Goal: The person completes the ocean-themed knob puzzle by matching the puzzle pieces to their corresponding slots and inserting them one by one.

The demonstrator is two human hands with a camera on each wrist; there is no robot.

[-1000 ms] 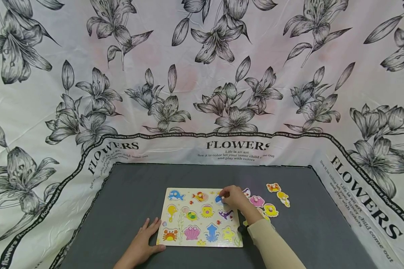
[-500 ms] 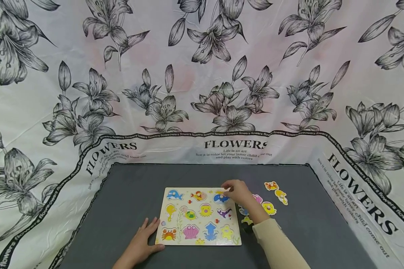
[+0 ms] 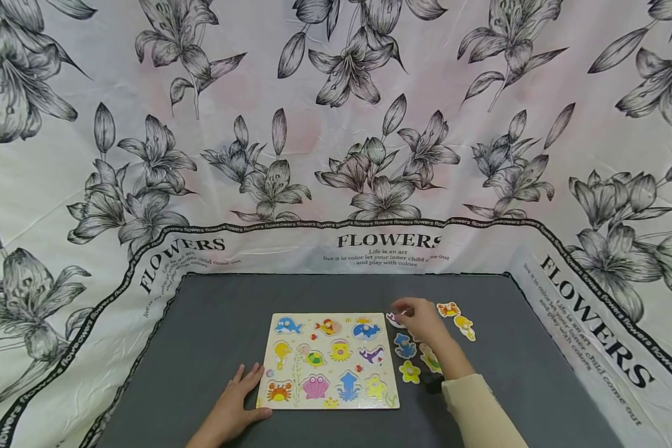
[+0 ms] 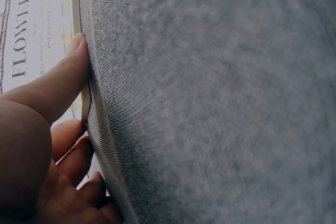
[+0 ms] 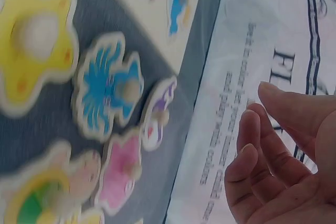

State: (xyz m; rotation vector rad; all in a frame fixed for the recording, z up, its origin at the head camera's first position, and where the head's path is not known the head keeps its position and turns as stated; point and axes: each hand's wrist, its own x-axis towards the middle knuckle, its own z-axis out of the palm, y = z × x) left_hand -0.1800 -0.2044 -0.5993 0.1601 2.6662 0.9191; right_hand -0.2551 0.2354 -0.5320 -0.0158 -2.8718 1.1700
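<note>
A light puzzle board (image 3: 299, 404) with colourful sea animals lies on the dark table. My left hand (image 3: 232, 401) rests at its near left corner, the thumb (image 4: 76, 61) against the near edge and the fingers spread along the left side. A blue animal piece (image 3: 366, 329) with a knob sits at the board's upper right. My right hand (image 3: 425, 323) is over the loose pieces right of the board, closest to a purple and white piece (image 5: 158, 115). In the right wrist view its fingers are loosely bent, holding nothing, apart from that piece.
Loose knobbed pieces lie right of the board: a blue squid (image 3: 405, 346), a yellow star (image 3: 410, 371), a green turtle (image 3: 430, 359) and a pink piece (image 5: 118, 174). Farther right are a crab (image 3: 448, 309) and a yellow piece (image 3: 465, 327). Floral cloth (image 3: 280, 249) borders the table's back.
My right hand has let go of the blue piece at the board's upper right and moved right, over the loose pieces. My left hand has stayed at the corner.
</note>
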